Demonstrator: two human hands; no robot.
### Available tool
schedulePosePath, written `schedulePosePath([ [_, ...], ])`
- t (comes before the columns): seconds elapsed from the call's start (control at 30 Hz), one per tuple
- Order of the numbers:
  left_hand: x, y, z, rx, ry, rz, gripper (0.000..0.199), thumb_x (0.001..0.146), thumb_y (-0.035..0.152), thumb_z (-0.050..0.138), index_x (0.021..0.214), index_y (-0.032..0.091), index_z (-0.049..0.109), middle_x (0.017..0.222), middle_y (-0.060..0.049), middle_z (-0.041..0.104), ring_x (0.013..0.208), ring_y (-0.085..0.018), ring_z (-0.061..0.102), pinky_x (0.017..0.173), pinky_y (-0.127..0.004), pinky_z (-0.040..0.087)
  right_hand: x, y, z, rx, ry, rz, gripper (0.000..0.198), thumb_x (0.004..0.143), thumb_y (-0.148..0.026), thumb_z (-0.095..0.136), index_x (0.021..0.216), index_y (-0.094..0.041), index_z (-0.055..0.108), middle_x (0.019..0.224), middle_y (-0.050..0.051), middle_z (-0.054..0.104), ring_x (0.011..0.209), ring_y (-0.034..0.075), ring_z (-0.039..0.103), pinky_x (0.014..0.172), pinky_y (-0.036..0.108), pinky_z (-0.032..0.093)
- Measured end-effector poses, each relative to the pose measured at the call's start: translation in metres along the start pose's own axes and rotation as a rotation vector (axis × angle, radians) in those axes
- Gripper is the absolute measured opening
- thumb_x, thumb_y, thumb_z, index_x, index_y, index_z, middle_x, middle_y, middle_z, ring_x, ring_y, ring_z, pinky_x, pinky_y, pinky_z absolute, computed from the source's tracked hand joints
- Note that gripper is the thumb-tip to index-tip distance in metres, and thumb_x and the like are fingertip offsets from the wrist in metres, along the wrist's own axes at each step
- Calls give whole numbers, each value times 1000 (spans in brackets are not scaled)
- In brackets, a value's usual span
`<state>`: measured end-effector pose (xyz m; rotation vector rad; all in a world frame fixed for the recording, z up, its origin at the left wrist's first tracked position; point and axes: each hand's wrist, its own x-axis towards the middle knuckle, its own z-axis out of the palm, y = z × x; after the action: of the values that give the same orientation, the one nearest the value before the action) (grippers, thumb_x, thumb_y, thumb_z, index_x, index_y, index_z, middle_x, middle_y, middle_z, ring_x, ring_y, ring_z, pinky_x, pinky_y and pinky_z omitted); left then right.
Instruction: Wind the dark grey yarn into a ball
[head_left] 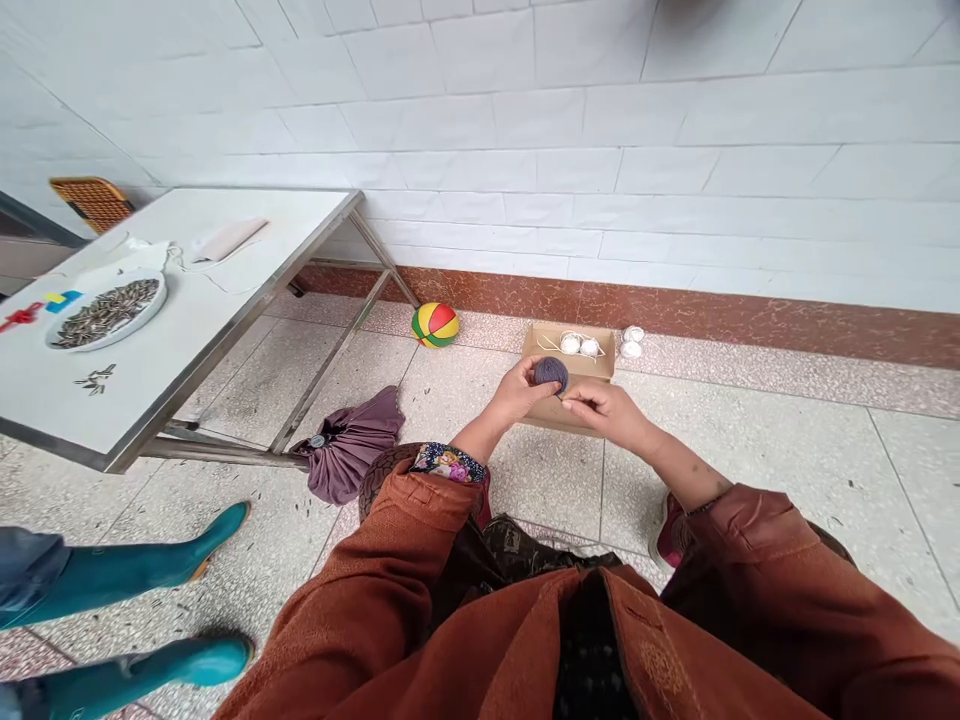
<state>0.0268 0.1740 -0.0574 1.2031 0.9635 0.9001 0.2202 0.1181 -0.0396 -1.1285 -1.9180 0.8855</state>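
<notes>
Yarn ball (551, 373) sits gripped in our left hand (517, 390), above the cardboard box (592, 368); our right hand (611, 408) pinches just beside it, on what exactly we cannot tell. If the left grip loosens during a tug, the ball could drop and unwind.

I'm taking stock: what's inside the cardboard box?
Two white balls show inside the cardboard box; the left hand, right hand and dark yarn ball hide part of its inside.

Purple-grey yarn ball (551, 373), round, wound, in left hand (517, 390)
</notes>
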Motion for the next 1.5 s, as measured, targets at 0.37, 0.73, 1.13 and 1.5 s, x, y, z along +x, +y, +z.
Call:
schedulePosePath([
  [0.37,-8,-9,12,65,-84,-15,47,67,28,82,110,16,69,103,-6,71,94,-18,62,91,-33,48,16,1,-11,49,71,5,23,93,-41,62,82,-24,72,82,3,72,77,19,63,77,35,48],
  [0.73,-53,-19,25,-429,-249,-124,67,66,31,85,129,25,62,123,-6,63,93,-15,63,79,-28,51,-13,35,25,-1,269,198,31,94,-48,50,82,-23,64,77,3,68,72,20,60,72,33,48],
  [1.13,-71,-51,28,-480,-81,-133,63,56,29,91,111,17,64,105,-5,69,94,-16,63,88,-32,49,-82,25,59,-112,176,193,27,96,-46,49,88,-24,62,79,4,68,72,21,62,71,33,51],
  [1.5,-80,-70,24,-77,-27,-165,63,63,38,86,118,16,66,93,-2,67,78,-12,56,68,-24,43,-76,-12,39,-164,27,-29,28,101,-43,53,93,-26,73,90,7,68,87,23,66,82,35,53],
])
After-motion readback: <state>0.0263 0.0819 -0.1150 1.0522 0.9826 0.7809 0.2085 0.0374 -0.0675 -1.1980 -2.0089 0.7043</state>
